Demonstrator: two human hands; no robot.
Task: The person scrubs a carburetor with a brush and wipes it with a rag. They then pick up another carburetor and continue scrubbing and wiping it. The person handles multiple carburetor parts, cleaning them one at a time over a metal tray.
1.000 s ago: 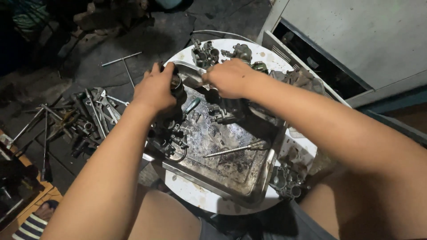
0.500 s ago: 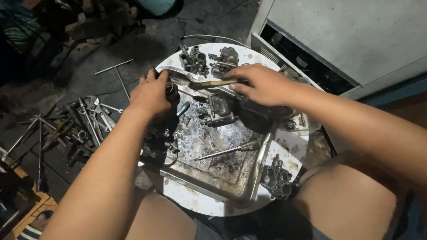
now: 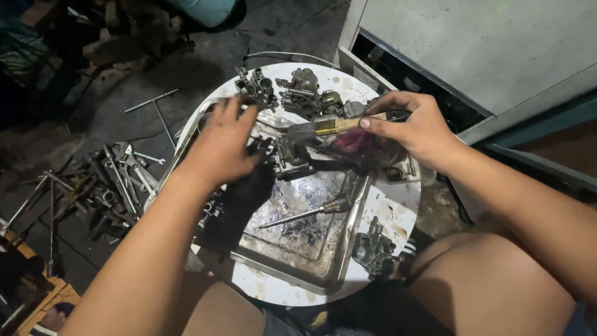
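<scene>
The person sits over a round white table with a shallow metal tray on it. The left hand lies palm down over the tray's ten o'clock corner, fingers spread and bent over a dark, greasy metal part. Whether the fingers truly clamp it cannot be told, since the hand hides the contact. A black rag hangs under the wrist, towards seven o'clock.

The right hand is at about two o'clock on the table. Its thumb and fingers are pinched shut on a small brush with a pale wooden handle. The brush's long axis runs nearly level, from three o'clock to nine o'clock, with the bristle end pointing at the left hand. That end sits just above the dark part, very near the left fingertips, so the part lies at nine o'clock from the right hand and at three o'clock from the left. The left hand is the nearer of the two.

A screwdriver lies in the tray, its tip towards eight o'clock. Several grey carburettor bodies stand at the table's twelve o'clock edge, and another at five o'clock. Spanners are scattered on the dark floor at nine o'clock.
</scene>
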